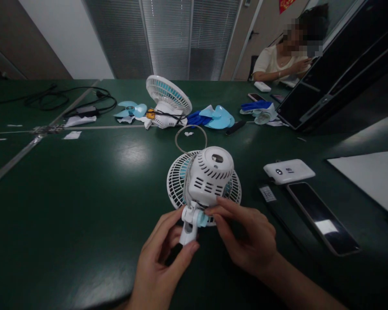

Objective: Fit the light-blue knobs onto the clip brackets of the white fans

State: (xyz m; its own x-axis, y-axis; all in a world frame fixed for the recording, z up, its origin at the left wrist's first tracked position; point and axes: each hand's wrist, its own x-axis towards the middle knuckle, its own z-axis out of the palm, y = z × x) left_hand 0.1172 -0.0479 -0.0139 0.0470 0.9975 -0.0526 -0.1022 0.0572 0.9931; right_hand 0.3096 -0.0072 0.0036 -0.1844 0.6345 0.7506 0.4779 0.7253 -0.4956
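Note:
A small white fan [210, 176] lies grille-down on the green table, its motor housing facing up. At its near side is a white bracket [189, 232] with a light blue knob [201, 218] on its right. My left hand [164, 249] is closed around the bracket, thumb below and fingers on its left side. My right hand [245, 232] pinches at the light blue knob with its thumb and fingertips, close under the housing. Part of the grille [177, 176] shows around the housing, with blue blades behind it.
Farther back stand a second fan [170, 101], loose light blue blades [220, 117] and blue-and-white gloves [258, 110]. To the right lie a white device [289, 171], a phone [323, 217] and a white sheet [371, 176]. Black cables [54, 101] lie at left. A person [278, 64] sits behind the table.

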